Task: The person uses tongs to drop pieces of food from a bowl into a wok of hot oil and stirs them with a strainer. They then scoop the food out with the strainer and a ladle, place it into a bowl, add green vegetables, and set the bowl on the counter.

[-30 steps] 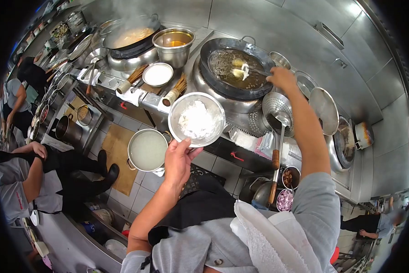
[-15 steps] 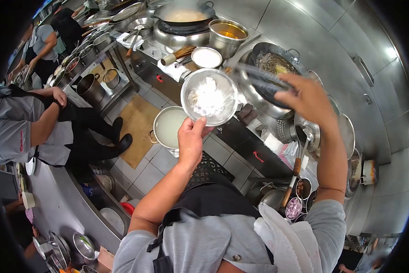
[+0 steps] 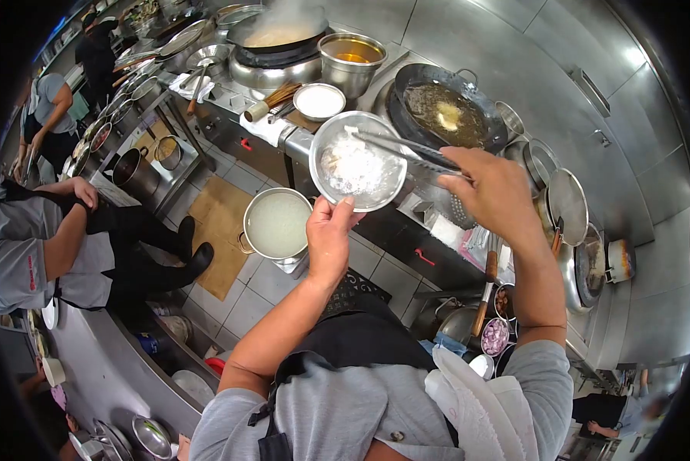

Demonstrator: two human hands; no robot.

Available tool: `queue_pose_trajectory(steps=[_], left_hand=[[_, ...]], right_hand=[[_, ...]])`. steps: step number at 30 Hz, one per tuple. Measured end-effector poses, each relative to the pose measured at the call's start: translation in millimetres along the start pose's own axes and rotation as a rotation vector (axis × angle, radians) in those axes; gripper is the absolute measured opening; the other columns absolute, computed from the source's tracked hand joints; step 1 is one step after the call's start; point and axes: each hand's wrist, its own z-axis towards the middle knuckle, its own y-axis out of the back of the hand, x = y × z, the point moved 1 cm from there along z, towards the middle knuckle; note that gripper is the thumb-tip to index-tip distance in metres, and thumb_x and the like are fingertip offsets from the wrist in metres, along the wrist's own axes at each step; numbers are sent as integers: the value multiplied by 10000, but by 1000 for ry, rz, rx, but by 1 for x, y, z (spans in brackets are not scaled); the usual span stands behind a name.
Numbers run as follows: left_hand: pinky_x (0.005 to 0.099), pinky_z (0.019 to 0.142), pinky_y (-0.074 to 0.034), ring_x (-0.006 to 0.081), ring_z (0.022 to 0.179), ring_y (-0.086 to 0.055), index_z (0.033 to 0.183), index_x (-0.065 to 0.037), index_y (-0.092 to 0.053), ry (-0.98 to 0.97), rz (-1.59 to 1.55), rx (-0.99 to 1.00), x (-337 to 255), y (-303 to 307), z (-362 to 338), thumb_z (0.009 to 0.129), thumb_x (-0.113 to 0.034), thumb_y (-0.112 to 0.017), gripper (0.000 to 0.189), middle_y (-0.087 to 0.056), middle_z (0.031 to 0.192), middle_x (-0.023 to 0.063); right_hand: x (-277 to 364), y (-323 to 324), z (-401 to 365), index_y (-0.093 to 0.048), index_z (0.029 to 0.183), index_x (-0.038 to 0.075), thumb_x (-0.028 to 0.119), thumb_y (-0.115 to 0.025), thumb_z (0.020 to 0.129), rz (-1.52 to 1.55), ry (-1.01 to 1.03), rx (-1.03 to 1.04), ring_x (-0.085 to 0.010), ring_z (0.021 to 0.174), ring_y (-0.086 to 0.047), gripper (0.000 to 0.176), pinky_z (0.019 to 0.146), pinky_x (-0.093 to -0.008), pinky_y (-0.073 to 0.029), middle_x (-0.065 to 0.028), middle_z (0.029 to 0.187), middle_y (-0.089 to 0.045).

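My left hand [image 3: 330,234] grips the near rim of a metal bowl [image 3: 397,173], thumb on the edge. White powder [image 3: 354,165] with some lumps lies inside it. Closed round metal tongs [image 3: 410,150] is my right hand [image 3: 491,184]; the tongs' tips reach into the far side of the bowl, at the powder. Behind the tongs, a black wok [image 3: 479,91] holds dark bubbling oil with a pale yellow piece [image 3: 448,116] in it.
A pot of yellow liquid [image 3: 353,77], a bowl of white powder [image 3: 319,101] and a steaming wok [image 3: 277,38] stand beyond. A large pot of cloudy liquid [image 3: 277,223] is left of my forearm. A person [image 3: 34,238] stands at the left.
My right hand has brought the tongs from over the wok to the bowl. The view has shifted, so the wok and its yellow piece show more fully.
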Motion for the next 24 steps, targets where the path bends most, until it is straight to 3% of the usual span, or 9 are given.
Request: queue_pose_trajectory(steps=[4,6,9,12,15,19,22,24], left_hand=[[327,801,-569,115,811,-590,922,-22,-568,105,-75,-61,10,-10,6,937,-105,-561,85,-583,861,42],[333,813,-569,109,800,-586,946,-23,-571,164,-82,-40,13,-16,7,939,-113,-555,92,-581,868,33],[341,833,-565,96,785,-578,1006,-27,-573,248,-86,-16,21,-21,5,945,-131,-542,123,-578,879,16],[382,876,-539,160,968,-622,1145,-40,-542,298,-54,5,32,-17,1,930,-118,-547,228,-639,1065,61],[372,854,-547,164,951,-632,1154,-28,-539,298,-43,4,33,-16,-7,935,-119,-538,237,-644,1064,77],[346,832,-549,149,911,-631,1133,-23,-554,274,-42,-21,27,-8,-13,939,-128,-545,221,-647,1039,69],[339,834,-545,139,904,-626,1124,-21,-563,265,-37,-54,17,0,-19,944,-136,-546,214,-646,1027,62],[337,835,-544,140,908,-625,1123,-15,-563,247,-35,-73,10,6,-18,945,-135,-545,216,-646,1029,65]], right_hand=[[-22,17,-6,-670,1111,97,292,-698,805,94,-106,-37,-306,855,-662,364,735,-393,-506,-127,994,-688],[-43,12,-7,-671,1119,74,243,-729,790,105,-86,-36,-282,847,-673,374,763,-348,-511,-150,1024,-690],[-82,22,-7,-667,1119,67,240,-733,786,167,-231,-110,-297,845,-669,381,771,-352,-507,-143,1015,-694],[-131,27,3,-671,1118,122,333,-705,791,94,-358,-118,-300,927,-664,391,799,-398,-507,-124,1021,-692],[-182,4,25,-665,1128,127,362,-685,804,-204,-374,-56,-298,977,-657,401,834,-426,-504,-126,1047,-688],[-231,-65,55,-645,1146,127,375,-636,846,-321,-531,271,-328,1046,-633,389,887,-462,-493,-143,1101,-672],[-246,-98,60,-607,1193,102,380,-623,857,-250,-778,125,-338,1066,-624,436,897,-462,-490,-184,1095,-665],[-238,-90,62,-578,1219,75,400,-605,866,-215,-692,-20,-362,1017,-636,481,870,-461,-494,-225,1041,-665]])
